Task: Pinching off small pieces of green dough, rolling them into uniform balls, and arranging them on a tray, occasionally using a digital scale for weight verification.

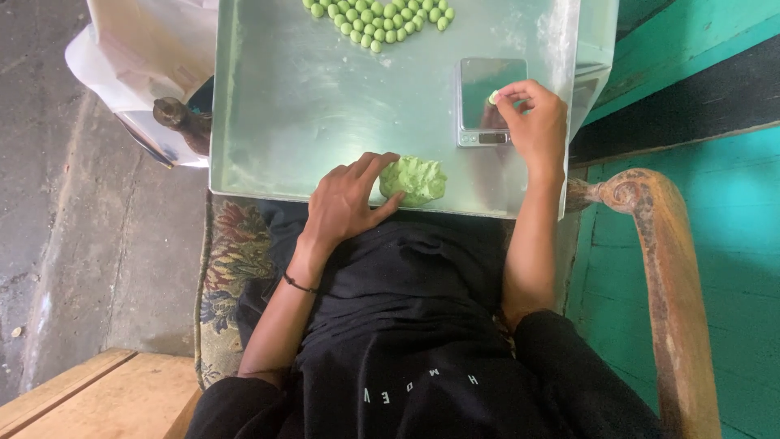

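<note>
Here, a broad metal tray (292,106) lay across the lap of a seated person in dark clothing, its near edge against the body. A worn wooden chair arm (674,276) curved along the right side, and a patterned cushion (231,268) showed under the left forearm. The left hand (345,199) rested flat on the tray, fingers spread loosely, its thumb and forefinger touching the lump of green dough (414,179) that sat at the tray's near edge. The right hand (536,122) hovered over a small flat scale (487,97) standing on the tray's right part, thumb and forefinger pressed together on a small piece of green dough (493,97) held just above the scale's platform. At the tray's far edge lay a cluster of small green dough balls (380,18), touching one another, well apart from both hands.
</note>
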